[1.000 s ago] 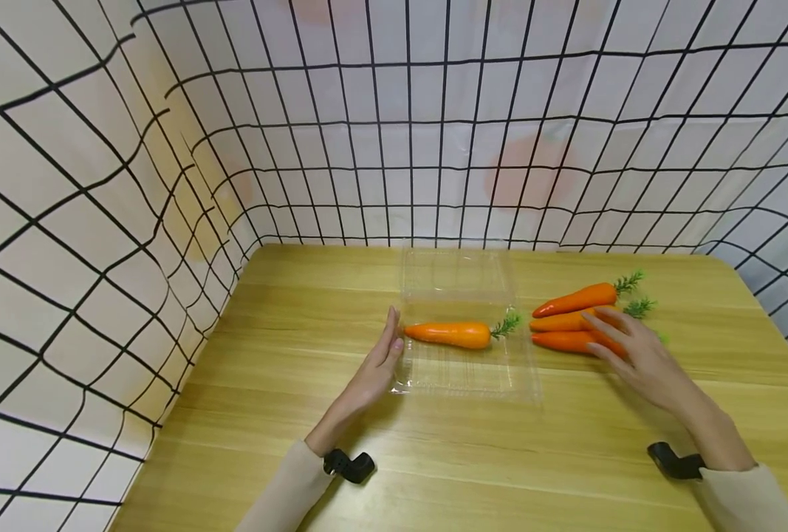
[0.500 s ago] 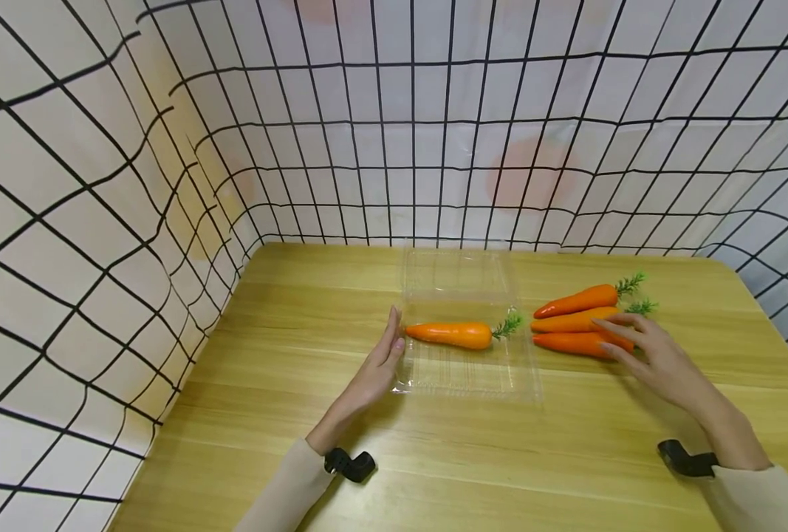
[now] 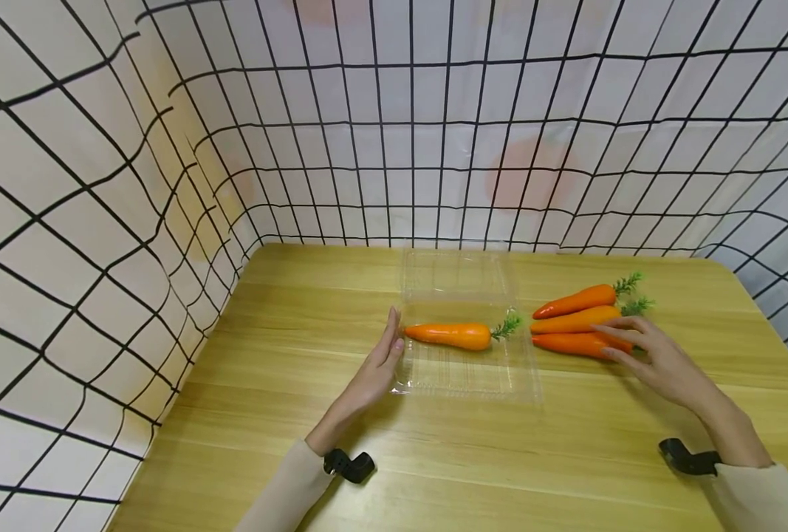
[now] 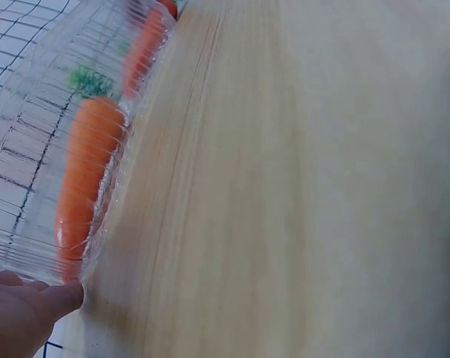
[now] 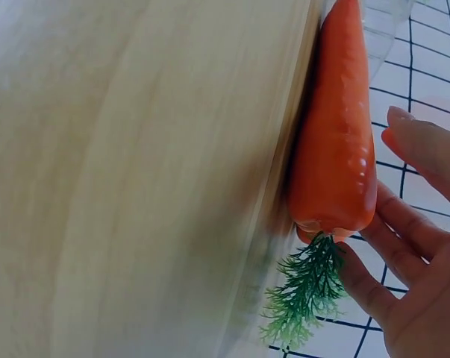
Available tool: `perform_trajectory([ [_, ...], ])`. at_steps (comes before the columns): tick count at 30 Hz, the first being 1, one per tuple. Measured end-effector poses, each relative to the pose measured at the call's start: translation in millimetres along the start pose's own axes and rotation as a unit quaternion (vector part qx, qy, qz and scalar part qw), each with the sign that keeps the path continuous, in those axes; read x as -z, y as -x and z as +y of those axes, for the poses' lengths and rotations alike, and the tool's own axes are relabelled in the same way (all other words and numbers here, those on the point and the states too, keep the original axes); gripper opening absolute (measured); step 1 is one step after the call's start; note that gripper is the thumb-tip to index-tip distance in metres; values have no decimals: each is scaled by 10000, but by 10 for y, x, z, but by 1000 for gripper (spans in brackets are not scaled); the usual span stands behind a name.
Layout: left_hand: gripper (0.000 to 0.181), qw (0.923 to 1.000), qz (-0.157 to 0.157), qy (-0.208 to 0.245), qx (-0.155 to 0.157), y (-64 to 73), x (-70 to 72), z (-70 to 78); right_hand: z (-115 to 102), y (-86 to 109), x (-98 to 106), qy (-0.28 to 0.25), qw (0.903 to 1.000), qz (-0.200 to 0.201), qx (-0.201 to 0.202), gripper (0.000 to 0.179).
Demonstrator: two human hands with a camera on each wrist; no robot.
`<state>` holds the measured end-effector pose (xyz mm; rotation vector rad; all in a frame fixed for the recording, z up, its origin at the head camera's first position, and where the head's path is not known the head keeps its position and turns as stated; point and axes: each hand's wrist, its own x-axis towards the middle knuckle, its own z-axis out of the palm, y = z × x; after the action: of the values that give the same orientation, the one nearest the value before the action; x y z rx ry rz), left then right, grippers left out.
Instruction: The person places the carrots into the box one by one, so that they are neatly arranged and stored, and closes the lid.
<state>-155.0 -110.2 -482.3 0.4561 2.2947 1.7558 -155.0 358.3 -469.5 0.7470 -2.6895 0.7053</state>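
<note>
A clear plastic clamshell box (image 3: 463, 377) lies with its lid folded back on the table. Inside it is one carrot (image 3: 448, 335), leafy end pointing right. My left hand (image 3: 375, 369) rests against the box's left wall with fingers nearly straight; its thumb shows by the carrot's tip in the left wrist view. To the right of the box, three carrots lie side by side: a far one (image 3: 576, 301), a middle one (image 3: 574, 320) and a near one (image 3: 569, 343). My right hand (image 3: 662, 366) hovers around the near carrot's leafy end, fingers spread; the thumb looks apart from it.
The wooden table (image 3: 287, 325) ends at a white cloth wall (image 3: 340, 177) with a black grid, which also runs along both sides. A black wrist camera (image 3: 349, 467) sits on the left wrist and another wrist camera (image 3: 688, 458) on the right.
My right hand has shifted slightly right along the near carrot, toward its leafy end. The left hand, box and boxed carrot have stayed in place.
</note>
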Motion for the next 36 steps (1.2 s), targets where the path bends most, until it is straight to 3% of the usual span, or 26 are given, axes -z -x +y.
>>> perform_trajectory([
  [10,62,10000,19,38,10,-10,-9,-16,50,9,-47,63,9999,-142,31,43],
  [25,63,10000,3,76,-56,-15,-15,-4,30,44,-55,-245,9972,-537,-455,44],
  [36,63,10000,37,16,-60,-14,-6,-14,34,30,-55,-389,9966,-551,-472,43],
])
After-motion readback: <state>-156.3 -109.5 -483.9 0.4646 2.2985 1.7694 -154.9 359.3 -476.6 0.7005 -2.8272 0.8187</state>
